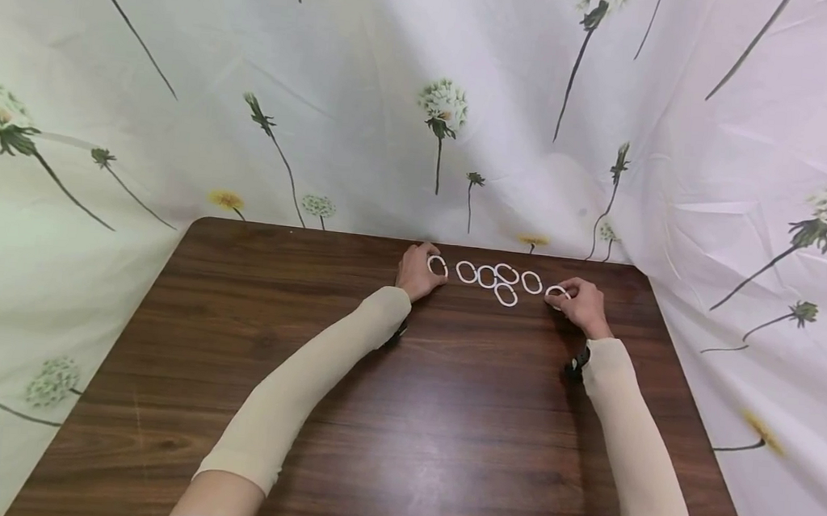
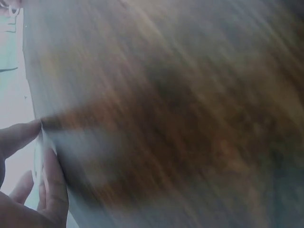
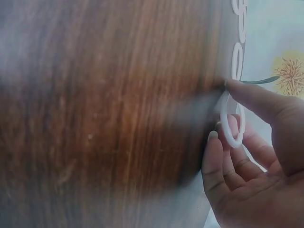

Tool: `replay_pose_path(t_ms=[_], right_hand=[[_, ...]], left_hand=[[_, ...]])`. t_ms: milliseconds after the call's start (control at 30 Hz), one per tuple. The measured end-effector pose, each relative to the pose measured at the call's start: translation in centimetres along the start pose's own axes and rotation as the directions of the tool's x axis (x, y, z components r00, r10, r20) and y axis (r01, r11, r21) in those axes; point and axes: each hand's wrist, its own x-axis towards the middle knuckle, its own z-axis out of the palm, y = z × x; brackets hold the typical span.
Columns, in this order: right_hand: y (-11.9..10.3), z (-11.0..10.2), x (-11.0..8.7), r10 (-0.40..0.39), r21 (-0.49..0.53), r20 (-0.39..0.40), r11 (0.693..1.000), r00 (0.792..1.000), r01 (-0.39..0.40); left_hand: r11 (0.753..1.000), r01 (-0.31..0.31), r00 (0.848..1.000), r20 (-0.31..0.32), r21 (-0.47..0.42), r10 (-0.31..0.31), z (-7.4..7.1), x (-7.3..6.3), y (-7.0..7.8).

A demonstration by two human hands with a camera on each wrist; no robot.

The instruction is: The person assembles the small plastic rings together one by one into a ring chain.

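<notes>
My left hand (image 1: 418,273) is at the far edge of the table, its thumb and forefinger pinching a white oval ring (image 1: 445,268). In the left wrist view, the thumb and fingertips touch down at the tabletop and mostly hide that ring. To the right, my right hand (image 1: 583,305) holds another white oval ring (image 3: 224,121) between thumb and fingers, close over the wood. Between the hands lies a loose row of several more white oval rings (image 1: 458,271), some overlapping or touching. One ring (image 1: 508,305) sits a little nearer to me than the others.
The dark wooden table (image 1: 401,419) reaches from the front to a curtain (image 1: 366,125) printed with dandelions, which hangs right behind its far edge and along the sides. Dark straps with cameras (image 1: 576,361) sit at the wrists, below light sleeves (image 1: 301,387).
</notes>
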Motion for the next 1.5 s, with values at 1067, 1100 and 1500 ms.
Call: replay_pose_path(t_ms=[1067, 1100, 1500], right_hand=[[-2.9, -0.9, -4.3, -0.182, -0.002, 0.008, 0.983, 0.983, 0.182], [-3.1, -0.8, -4.4, -0.186, 0.013, 0.014, 0.983, 0.982, 0.186], [-5.7, 0.1, -5.7, -0.213, 0.168, 0.077, 0.966, 0.974, 0.198]], left_hand=[[0.918, 0.054, 0.998, -0.006, -0.392, -0.061, -3.6, -2.4, -2.3], [0.914, 0.048, 0.998, -0.006, -0.404, -0.056, -3.8, -2.6, -2.3], [0.924, -0.079, 0.994, 0.037, -0.375, 0.1, -4.5, -5.1, -1.7]])
